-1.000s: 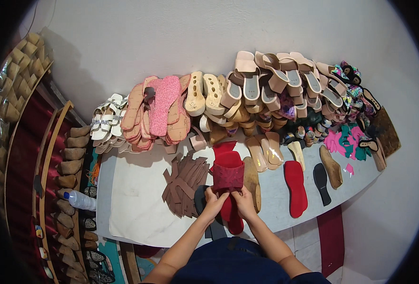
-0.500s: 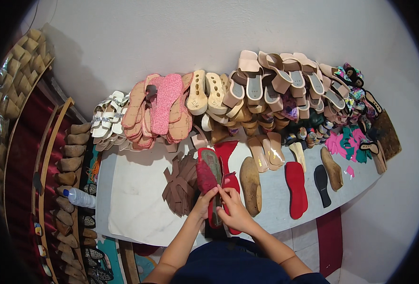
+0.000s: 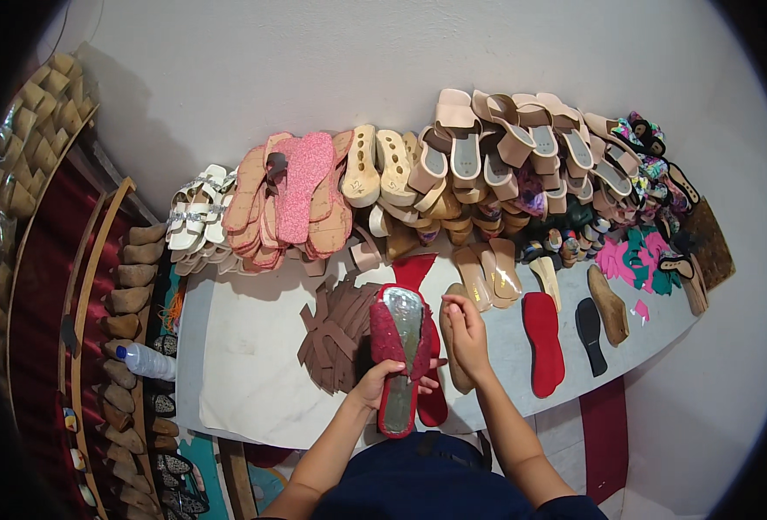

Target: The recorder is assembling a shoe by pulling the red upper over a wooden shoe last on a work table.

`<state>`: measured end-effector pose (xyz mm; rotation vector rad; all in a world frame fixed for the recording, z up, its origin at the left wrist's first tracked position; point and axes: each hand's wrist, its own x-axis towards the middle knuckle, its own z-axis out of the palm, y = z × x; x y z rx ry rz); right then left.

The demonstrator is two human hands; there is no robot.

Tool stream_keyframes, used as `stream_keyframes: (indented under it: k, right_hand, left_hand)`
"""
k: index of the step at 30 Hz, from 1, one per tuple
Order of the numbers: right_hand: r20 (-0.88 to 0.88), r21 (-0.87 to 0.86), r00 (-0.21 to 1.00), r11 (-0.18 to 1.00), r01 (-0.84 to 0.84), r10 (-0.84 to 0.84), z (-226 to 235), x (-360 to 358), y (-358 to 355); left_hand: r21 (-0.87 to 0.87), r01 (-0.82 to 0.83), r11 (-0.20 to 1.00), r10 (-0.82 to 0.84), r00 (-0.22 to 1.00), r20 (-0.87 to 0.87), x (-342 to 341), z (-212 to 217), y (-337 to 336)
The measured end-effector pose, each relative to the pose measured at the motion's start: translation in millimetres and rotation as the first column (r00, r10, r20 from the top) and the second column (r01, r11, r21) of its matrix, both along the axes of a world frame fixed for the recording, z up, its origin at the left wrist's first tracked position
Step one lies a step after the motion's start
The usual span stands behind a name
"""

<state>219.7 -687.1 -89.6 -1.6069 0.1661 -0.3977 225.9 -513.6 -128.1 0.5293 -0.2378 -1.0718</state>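
My left hand (image 3: 381, 381) grips a red shoe piece (image 3: 405, 316) from below, fingers wrapped round its side. The piece has a grey-green inner face, a red border and dark red material folded in over its edges. To its right my right hand (image 3: 465, 334) is lifted with curled fingers pressed together; anything between them is too small to make out. That hand partly covers a wooden shoe last (image 3: 458, 378) on the table. Red material (image 3: 414, 269) lies beyond the held piece, and another red piece (image 3: 436, 407) shows just right of it.
Brown strips (image 3: 338, 342) are heaped on the table (image 3: 253, 364) at left. A red sole (image 3: 542, 342), a black sole (image 3: 590, 338) and another last (image 3: 607, 303) lie at right. Stacked sandals (image 3: 466, 160) and pink soles (image 3: 305, 186) line the back. A last rack (image 3: 127, 302) stands at left.
My right hand has come off the red shoe piece and moved up and right. The piece has turned so its grey-green face shows more, and my left hand keeps hold of it.
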Motion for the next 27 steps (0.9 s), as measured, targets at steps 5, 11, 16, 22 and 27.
stream_keyframes:
  k: [5, 11, 16, 22, 27]
  right_hand:
    - [0.093, -0.428, 0.994, 0.903, -0.018, 0.064, 1.8, 18.9, -4.9]
    - [0.106, -0.505, 0.994, 0.860, 0.072, -0.021, -9.9, 19.3, 0.4]
    - [0.116, -0.528, 0.989, 0.838, 0.136, -0.087, -19.1, 17.1, -2.2]
    - [0.092, -0.673, 0.979, 0.713, 0.198, -0.185, -23.6, 17.3, 0.2]
    - [0.159, -0.759, 0.963, 0.596, 0.262, -0.219, -23.4, 19.9, 4.6]
  left_hand:
    - [-0.019, 0.131, 0.991, -0.132, 0.991, -0.019, -15.0, -4.6, -7.1]
    - [0.152, 0.093, 0.984, -0.077, 0.991, -0.107, -29.2, -4.0, -5.1]
    - [0.424, -0.249, 0.871, 0.163, 0.960, 0.229, -46.4, -7.8, -5.7]
    - [0.327, -0.371, 0.869, 0.304, 0.922, 0.239, -55.6, -6.5, -9.7]
    - [0.381, -0.467, 0.798, 0.294, 0.854, 0.430, -58.5, -1.0, -13.5]
